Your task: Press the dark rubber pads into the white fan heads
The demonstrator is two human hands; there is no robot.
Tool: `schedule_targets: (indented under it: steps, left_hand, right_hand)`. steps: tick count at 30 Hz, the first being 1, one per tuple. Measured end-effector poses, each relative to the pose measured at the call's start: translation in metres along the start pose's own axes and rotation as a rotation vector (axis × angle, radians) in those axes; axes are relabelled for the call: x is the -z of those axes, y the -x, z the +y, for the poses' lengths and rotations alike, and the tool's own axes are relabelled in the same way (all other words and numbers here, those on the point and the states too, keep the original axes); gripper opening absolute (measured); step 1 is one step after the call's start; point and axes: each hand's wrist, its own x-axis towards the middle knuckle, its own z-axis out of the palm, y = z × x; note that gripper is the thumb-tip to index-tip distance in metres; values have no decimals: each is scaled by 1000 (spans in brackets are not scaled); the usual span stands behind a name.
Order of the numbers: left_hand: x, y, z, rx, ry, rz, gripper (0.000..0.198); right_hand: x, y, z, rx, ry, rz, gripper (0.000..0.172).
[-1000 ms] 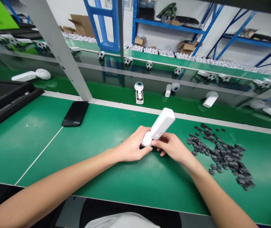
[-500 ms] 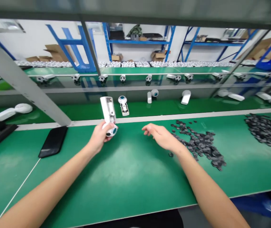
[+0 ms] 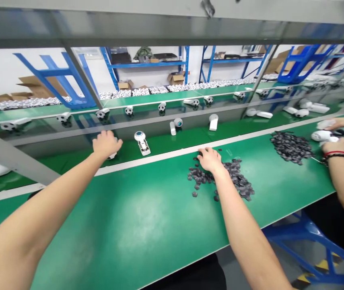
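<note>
The white unit (image 3: pixel 113 154) sits right under the left grip (image 3: pixel 107 144), out on the green conveyor belt (image 3: pixel 172 141) past the pale edge strip (image 3: pixel 165 155). Only a sliver of white peeks out below the palm, so I honestly can't tell if the fingers are clamped on it or just resting on top. The right grip (image 3: pixel 210 160) is knuckles-up on the near pile of dark chips (image 3: pixel 235 181). The fingertips are buried in them, so there's no way to say whether it has one pinched or not

If you ask me, the way to do this bit well is to lay the unit flat, lined up with its neighbours, and leave a gap to the open-backed unit with the blue-and-white round head (image 3: pixel 142 142) just to the right of the left grip. Let go only once it sits steady. On the other side, I'd pick one chip off the loose edge of the pile, not dig in the middle, since a few strays (image 3: pixel 194 194) already lie on the worktop (image 3: pixel 135 219) towards the body

Further right of the left grip, two more white units (image 3: pixel 173 126) (image 3: pixel 213 121) ride the belt, and beyond it there's a row of football-pattern heads (image 3: pixel 128 110). Well to the right of the right grip is a second chip pile (image 3: pixel 291 143), then a co-worker's hands (image 3: pixel 337 146) with a red wristband, busy with another white piece (image 3: pixel 321 135). Blue racking (image 3: pixel 147 64) and cardboard boxes (image 3: pixel 174 77) stand at the back
</note>
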Motion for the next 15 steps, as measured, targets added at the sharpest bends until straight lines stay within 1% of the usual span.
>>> schedule_targets:
  steps: [1,2,5,6,7,8,10,11,12,15]
  left_hand:
    - [-7,-4,13,0,17,7,71]
    - [-15,-8,26,1,44,-11,72]
    - [-43,-15,63,43,141,-111,83]
    - [-52,-16,73,59,179,-131,83]
    - [-60,-15,82,69,220,-140,78]
    - [-68,-14,90,75,262,-142,69]
    - [-79,-8,104,82,348,-125,48]
    - [-82,-4,108,86,392,-107,41]
    - [-84,0,112,90,435,-86,38]
    - [-82,15,117,77,567,-11,40]
  right_hand:
    - [3,0,0,16,-8,-28,35]
    - [7,0,1,40,-23,-68,30]
    - [16,2,2,129,-82,-232,13]
    - [18,3,2,149,-97,-279,10]
    - [19,4,2,161,-107,-315,9]
    - [20,5,1,169,-114,-342,8]
    - [19,7,0,179,-124,-380,10]
    - [19,8,0,185,-131,-394,10]
    - [19,9,-1,191,-138,-406,10]
    - [20,11,-3,213,-166,-417,9]
